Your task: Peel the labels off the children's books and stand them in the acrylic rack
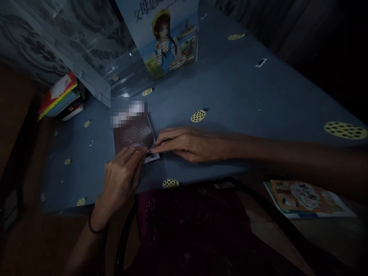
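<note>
Brown book: It lies flat on the blue table (224, 96), near the front edge. The brown book (132, 132) has tiny pale words, and a white strip shows at its bottom right corner.
Left hand: The left hand (122, 172) bends its fingers over the bottom of the book. I cannot tell if they pinch it or only press.
Right hand: The right hand (188, 145) points its fingertips at the bottom right corner, close to the left fingers. I cannot tell if they hold the paper.
Blue bit: A small shiny blue bit (139, 145) shows by the left fingertips. It is too small to name.
How it feels: The book looks thin and light, so it probably slides easily on the table. Its paper is likely smooth and bendy, and could crease or tear if pulled hard.
Where to hold: One flat hand on the brown part should keep it steady. The loose corner looks best for a soft finger-and-thumb pinch.
Around it: A big picture book (175, 42) stands behind, and a book pile (63, 96) sits at the left.
</note>
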Demonstrator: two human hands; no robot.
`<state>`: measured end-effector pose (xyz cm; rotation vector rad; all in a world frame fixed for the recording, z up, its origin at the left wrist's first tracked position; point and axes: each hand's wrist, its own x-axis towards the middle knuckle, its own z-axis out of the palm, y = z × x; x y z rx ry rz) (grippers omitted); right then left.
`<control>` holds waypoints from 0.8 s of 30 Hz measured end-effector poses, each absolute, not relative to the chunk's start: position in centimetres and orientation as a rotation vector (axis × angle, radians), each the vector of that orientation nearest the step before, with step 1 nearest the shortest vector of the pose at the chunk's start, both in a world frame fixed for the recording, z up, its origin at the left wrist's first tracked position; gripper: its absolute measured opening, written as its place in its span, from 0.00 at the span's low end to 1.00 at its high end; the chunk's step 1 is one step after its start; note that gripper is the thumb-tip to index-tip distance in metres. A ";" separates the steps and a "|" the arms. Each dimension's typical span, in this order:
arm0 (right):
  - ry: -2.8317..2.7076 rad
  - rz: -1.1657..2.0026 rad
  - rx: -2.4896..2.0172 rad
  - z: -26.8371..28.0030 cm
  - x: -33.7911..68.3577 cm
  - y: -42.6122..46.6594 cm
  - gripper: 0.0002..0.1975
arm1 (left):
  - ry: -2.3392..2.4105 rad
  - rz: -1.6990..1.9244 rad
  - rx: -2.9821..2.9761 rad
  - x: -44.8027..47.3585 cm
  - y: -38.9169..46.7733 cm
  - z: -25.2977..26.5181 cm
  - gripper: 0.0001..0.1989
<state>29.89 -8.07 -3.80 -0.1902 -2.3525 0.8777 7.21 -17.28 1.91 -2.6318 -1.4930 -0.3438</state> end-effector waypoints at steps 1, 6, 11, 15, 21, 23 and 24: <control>-2.355 0.883 -0.185 -3.8 29.9 -8.1 0.24 | -1.489 -0.344 -2.633 7.2 -17.3 1.9 0.12; -2.313 0.880 -0.189 -3.9 29.9 -7.9 0.22 | -1.491 -0.355 -2.639 7.1 -17.3 1.9 0.11; -2.327 0.886 -0.167 -4.1 30.0 -7.8 0.20 | -1.483 -0.331 -2.653 7.1 -17.3 2.0 0.12; -2.377 0.862 -0.194 -4.1 29.7 -7.9 0.20 | -1.466 -0.328 -2.627 7.3 -17.3 2.0 0.12; -2.426 0.940 -0.174 -3.9 29.8 -7.9 0.18 | -1.466 -0.345 -2.628 7.2 -17.4 1.9 0.11; -2.387 0.964 -0.171 -3.9 29.8 -7.9 0.19 | -1.485 -0.351 -2.628 7.1 -17.4 1.8 0.11; -2.372 0.960 -0.179 -3.9 29.8 -7.9 0.21 | -1.491 -0.355 -2.626 7.1 -17.4 1.8 0.11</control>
